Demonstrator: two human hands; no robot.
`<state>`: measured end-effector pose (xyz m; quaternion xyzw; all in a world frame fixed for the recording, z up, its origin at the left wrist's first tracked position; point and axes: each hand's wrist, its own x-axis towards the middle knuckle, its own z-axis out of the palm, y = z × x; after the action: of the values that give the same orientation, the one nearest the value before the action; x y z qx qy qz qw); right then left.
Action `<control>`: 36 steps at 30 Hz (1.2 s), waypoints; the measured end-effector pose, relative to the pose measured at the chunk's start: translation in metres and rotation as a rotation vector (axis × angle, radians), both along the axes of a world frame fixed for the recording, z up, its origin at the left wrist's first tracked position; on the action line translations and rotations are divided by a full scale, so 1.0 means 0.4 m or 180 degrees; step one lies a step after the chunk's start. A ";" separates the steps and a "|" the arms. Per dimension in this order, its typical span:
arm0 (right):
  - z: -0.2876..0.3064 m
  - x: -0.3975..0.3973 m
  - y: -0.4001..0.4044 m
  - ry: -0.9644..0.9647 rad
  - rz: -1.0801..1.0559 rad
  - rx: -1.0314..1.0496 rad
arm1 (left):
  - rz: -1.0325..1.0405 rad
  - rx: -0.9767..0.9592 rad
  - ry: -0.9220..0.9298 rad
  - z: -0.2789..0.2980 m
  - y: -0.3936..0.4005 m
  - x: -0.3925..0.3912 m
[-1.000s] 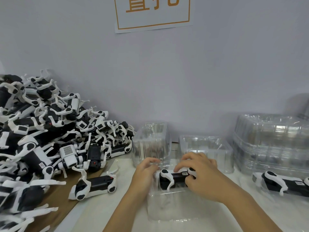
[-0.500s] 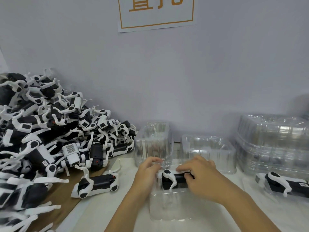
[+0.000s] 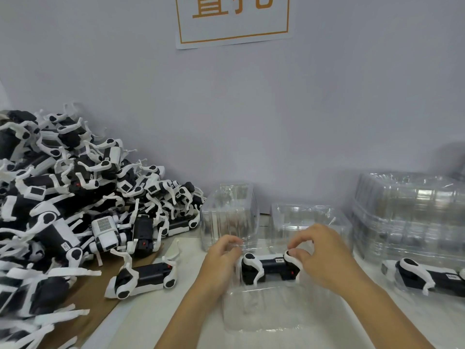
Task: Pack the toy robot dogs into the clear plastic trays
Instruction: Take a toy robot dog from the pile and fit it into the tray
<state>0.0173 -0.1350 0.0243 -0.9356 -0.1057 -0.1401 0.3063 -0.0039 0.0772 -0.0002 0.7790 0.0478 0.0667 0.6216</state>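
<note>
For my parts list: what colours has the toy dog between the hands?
The toy dog has a black body with white legs; the head view shows it.

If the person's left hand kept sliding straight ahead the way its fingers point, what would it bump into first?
Probably the upright clear tray standing just beyond the left hand, near the wall. The fingers already seem to touch the tray holding the toy dog; depth is hard to judge.

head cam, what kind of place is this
Probably a toy factory packing bench: a big heap of toy robot dogs, stacks of clear plastic trays, and a paper sign on the wall.
</note>
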 end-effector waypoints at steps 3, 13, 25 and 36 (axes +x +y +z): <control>-0.005 0.006 -0.004 0.0041 0.0051 0.0104 | -0.0065 0.0522 -0.0298 0.005 0.009 -0.001; -0.002 0.005 -0.016 0.0142 0.0366 0.0265 | -0.1044 0.2787 -0.0611 0.071 -0.057 -0.025; 0.007 0.007 -0.026 0.0039 0.0351 0.0676 | -0.0942 0.3325 -0.0454 0.049 -0.064 -0.027; 0.062 0.013 -0.050 -0.0677 0.0198 0.2041 | -0.0909 0.2728 -0.0442 0.122 -0.018 -0.041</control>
<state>0.0226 -0.1552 0.0490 -0.7681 -0.1162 -0.2537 0.5764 -0.0204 0.0699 0.0486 0.9584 -0.1338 0.0462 0.2480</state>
